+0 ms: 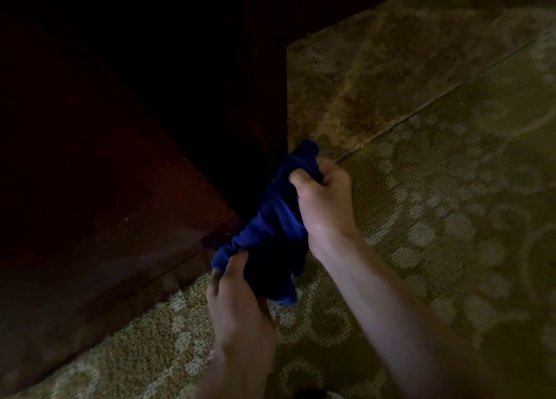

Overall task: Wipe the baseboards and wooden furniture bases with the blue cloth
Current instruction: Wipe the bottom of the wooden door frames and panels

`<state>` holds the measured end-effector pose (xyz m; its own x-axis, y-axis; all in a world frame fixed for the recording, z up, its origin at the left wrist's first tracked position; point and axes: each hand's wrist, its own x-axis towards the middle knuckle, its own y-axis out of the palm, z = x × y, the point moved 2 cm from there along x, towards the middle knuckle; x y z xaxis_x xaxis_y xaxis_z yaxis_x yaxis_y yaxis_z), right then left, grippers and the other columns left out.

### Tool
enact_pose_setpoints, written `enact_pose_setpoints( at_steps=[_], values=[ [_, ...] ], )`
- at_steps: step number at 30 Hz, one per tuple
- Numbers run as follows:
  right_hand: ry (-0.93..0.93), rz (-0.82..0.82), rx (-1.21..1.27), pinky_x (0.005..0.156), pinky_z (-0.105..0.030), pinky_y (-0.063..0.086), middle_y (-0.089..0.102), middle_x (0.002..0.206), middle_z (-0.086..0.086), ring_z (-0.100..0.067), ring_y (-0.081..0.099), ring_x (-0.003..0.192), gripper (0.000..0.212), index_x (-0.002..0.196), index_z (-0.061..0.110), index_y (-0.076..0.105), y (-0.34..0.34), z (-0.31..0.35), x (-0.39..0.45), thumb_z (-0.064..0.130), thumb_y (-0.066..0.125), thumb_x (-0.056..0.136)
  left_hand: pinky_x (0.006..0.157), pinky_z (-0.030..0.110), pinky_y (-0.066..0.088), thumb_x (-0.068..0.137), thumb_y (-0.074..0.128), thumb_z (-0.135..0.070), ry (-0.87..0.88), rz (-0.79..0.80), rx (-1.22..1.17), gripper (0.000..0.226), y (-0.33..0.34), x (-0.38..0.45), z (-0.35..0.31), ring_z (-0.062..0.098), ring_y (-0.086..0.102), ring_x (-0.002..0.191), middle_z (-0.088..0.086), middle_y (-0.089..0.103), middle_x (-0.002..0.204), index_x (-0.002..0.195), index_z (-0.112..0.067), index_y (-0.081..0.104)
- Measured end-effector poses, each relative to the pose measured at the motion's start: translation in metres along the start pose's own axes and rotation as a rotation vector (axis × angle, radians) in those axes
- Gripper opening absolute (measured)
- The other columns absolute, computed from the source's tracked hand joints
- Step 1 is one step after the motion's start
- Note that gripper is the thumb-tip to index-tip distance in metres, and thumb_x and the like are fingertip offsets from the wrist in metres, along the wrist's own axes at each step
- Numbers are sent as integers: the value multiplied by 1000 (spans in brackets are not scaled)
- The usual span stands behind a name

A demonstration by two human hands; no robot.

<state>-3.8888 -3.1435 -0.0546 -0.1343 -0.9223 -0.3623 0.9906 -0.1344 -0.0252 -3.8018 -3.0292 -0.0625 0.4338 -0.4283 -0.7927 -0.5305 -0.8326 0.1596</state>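
The blue cloth is held bunched between both hands at the lower corner of a dark wooden furniture piece, just above the patterned carpet. The upper end of the cloth is clenched in the right hand, fingers curled tight round the fabric; the lower end is pinched by the left hand, thumb and fingers closed on the folds. Each grip is therefore closed on the cloth — neither hand is free.

The cloth is pressed against, or at least touching, the vertical corner edge of the furniture near its base; the light is too dim for the exact contact to be made out. The step in hand is judged to be the wiping of this corner, or a regathering of the cloth against it.

How much has been cleaned cannot be told: no dust line or wiped streak is visible on the dark wood. The base strip along the carpet edge — running away to the left — is likely still to be covered, and no baseboard is seen in this view, so the greater part of the task is taken to remain.
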Motion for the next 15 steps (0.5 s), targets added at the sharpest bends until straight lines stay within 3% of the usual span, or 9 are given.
enact_pose_setpoints(
  at_steps=[3,5,7,8,11,13,15],
  values=[
    [17,18,-50,61,-42,47,56,74,-14,-33,54,64,8,84,4,55,0,-11,1,12,55,86,101,47,51,99,56,-18,-14,13,15,35,2,1,2,24,67,108,4,67,123,134,-21,56],
    [153,8,-192,78,-43,53,68,91,-11,-31,67,88,15,101,13,64,3,-26,5,11,55,89,99,50,51,99,55,-16,-59,10,16,32,2,3,3,27,67,109,8,67,125,131,-19,58],
    [251,13,-278,90,-48,54,68,102,-10,-33,65,101,26,115,14,64,7,-34,5,12,54,91,84,44,56,101,52,-15,-108,1,17,27,-2,3,1,26,68,102,9,69,120,126,-17,61],
    [254,3,-288,92,-48,53,67,102,-8,-33,65,102,23,110,16,64,10,-32,3,13,54,91,79,40,56,102,51,-14,-112,11,21,24,-3,1,-1,24,68,98,7,70,115,122,-17,62],
    [96,-35,-61,87,-41,51,64,86,-3,-25,63,85,15,78,28,58,11,-5,1,16,56,87,99,45,51,100,52,-14,-38,87,3,23,-4,-9,-10,23,68,106,4,72,115,120,-17,64],
    [-25,-23,105,75,-36,47,58,77,-2,-21,57,74,19,73,26,54,4,17,4,14,54,87,106,45,47,99,55,-15,13,139,-27,30,1,-19,-14,20,69,106,3,73,118,128,-18,59],
    [22,2,150,72,-31,43,56,79,-2,-18,56,73,22,81,24,56,1,18,6,7,50,93,105,43,47,98,56,-14,23,145,-41,34,5,-21,-11,14,71,97,2,75,113,132,-18,54]
  ],
)
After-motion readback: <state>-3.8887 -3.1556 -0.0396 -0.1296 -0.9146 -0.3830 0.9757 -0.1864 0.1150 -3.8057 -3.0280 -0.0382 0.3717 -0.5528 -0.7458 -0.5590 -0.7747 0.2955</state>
